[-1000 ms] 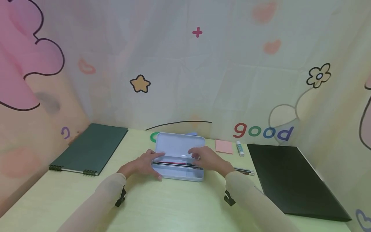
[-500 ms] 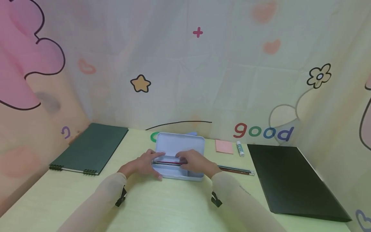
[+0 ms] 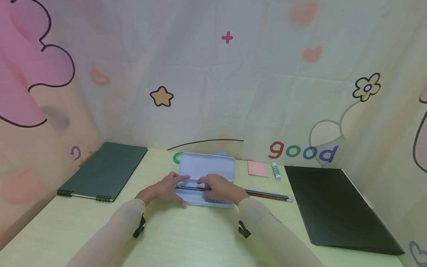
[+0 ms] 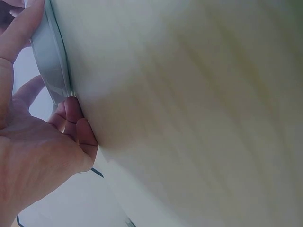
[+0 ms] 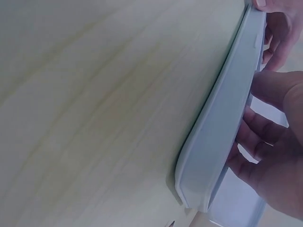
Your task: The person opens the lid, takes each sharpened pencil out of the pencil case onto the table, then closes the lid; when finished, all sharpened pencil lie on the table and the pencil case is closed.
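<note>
A pale blue pencil case [image 3: 207,165] lies with its lid raised in the middle of the table. My left hand [image 3: 165,189] grips its left end, thumb at the front edge and fingers toward the hinge side. Dark, slim pencils [image 3: 191,188] lie lengthwise inside. Over the case's right half, my right hand [image 3: 221,186] reaches in with bent fingers and thumb around the pencils' right part; I cannot tell whether it pinches one. In the right wrist view the fingers [image 5: 253,135] dip behind the case's front wall [image 5: 213,123].
Several pencils [image 3: 270,195] lie to the right, partly behind my right wrist. Beyond them are pink sticky notes [image 3: 257,168], a glue stick [image 3: 276,171] and a black folder [image 3: 340,209]. A dark green spiral notebook [image 3: 106,170] lies left; a green ring [image 3: 177,157] shows behind the case.
My right hand has moved left and lower into the case, covering more of the pencils; a red one seen earlier no longer shows. The left hand and the case have stayed put.
</note>
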`<state>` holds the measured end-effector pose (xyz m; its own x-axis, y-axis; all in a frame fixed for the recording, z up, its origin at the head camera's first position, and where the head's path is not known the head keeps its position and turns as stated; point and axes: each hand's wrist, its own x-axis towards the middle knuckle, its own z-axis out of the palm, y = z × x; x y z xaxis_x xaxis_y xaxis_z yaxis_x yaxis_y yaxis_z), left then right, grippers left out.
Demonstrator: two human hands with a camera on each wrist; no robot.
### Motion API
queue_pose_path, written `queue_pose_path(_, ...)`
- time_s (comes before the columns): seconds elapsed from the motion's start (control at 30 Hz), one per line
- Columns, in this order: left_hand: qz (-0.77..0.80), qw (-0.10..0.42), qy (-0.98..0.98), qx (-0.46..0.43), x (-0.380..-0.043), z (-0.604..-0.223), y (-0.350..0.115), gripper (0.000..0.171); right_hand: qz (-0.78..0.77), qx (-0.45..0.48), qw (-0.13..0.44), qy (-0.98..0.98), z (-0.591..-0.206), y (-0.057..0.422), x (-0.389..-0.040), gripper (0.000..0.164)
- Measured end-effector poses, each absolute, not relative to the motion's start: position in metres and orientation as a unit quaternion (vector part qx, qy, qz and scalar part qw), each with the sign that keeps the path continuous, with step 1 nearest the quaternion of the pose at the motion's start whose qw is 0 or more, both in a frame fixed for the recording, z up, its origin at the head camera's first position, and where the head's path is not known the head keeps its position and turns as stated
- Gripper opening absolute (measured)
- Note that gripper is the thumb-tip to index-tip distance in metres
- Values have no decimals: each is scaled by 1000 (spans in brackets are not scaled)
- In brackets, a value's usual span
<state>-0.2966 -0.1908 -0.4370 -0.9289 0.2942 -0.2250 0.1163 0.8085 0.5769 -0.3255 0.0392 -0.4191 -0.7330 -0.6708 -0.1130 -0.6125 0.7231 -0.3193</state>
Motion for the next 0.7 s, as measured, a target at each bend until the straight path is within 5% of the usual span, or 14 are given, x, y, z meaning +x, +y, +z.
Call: queue_pose_path(0.7,289,151,939,112,-296,-437,-191,96,-132,-348,119,920,-418,41,-326,37)
